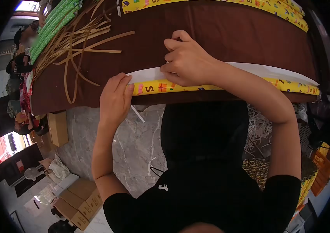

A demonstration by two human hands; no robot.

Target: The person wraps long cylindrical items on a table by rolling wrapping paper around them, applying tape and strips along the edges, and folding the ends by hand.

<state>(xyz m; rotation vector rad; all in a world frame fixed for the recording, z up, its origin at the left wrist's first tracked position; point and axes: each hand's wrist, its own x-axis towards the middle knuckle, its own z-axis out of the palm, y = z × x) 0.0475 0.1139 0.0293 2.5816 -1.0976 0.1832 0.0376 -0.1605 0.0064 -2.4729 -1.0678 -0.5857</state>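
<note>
A roll of yellow printed wrapping paper (pixel 153 87) lies along the near edge of a table with a brown cloth (pixel 250 42). Its loose white edge (pixel 145 74) shows along the far side. At the roll's left end, my left hand (pixel 114 97) is closed round it, thumb against the printed side. My right hand (pixel 186 62) rests over the middle of the roll with its fingers curled. Its thumb and a finger meet at the white edge; whatever is between them is hidden.
Brown flat strips (pixel 102 51) lie loosely at the left, beside green patterned rolls (pixel 56 29). More yellow rolls (pixel 149 4) lie along the far side. Below are cardboard boxes (pixel 83 198), shredded paper (pixel 256 130) and a stack of yellow rolls (pixel 258 174). Other people sit at the far left.
</note>
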